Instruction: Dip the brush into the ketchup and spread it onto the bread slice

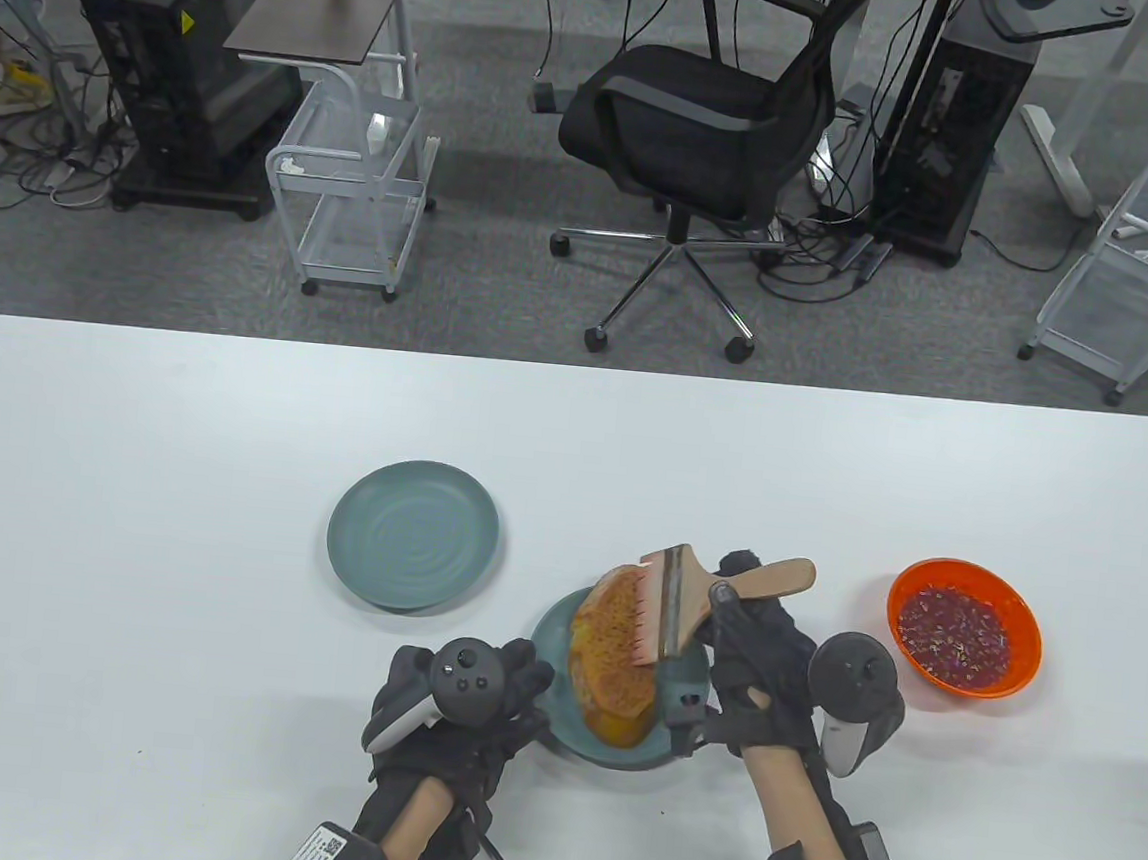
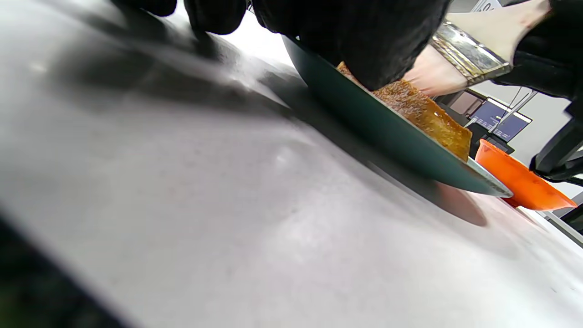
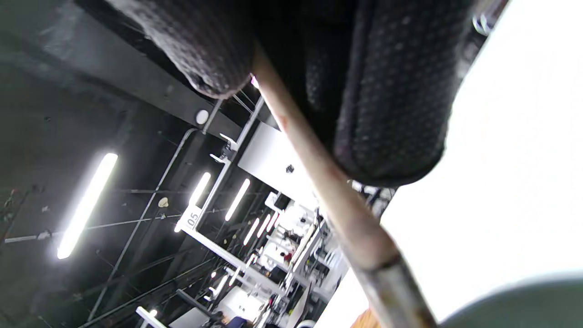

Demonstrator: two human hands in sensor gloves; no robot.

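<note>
A bread slice [image 1: 608,654] coated with orange-red ketchup lies on a teal plate [image 1: 557,629] near the table's front edge. My right hand [image 1: 734,605] grips the wooden handle of a flat brush [image 1: 772,576], and its bristles [image 1: 647,622] lie on the slice's far right part. My left hand [image 1: 523,671] rests on the table with its fingers touching the plate's left rim. In the left wrist view a gloved finger [image 2: 364,41] lies over the plate rim [image 2: 387,132] beside the bread [image 2: 428,114]. The right wrist view shows fingers [image 3: 391,91] wrapped on the handle [image 3: 328,182].
An orange bowl [image 1: 963,625] of ketchup stands right of my right hand, and it also shows in the left wrist view [image 2: 519,182]. A second, bare teal plate [image 1: 414,535] sits to the far left of the bread. The table's front edge is close to both wrists.
</note>
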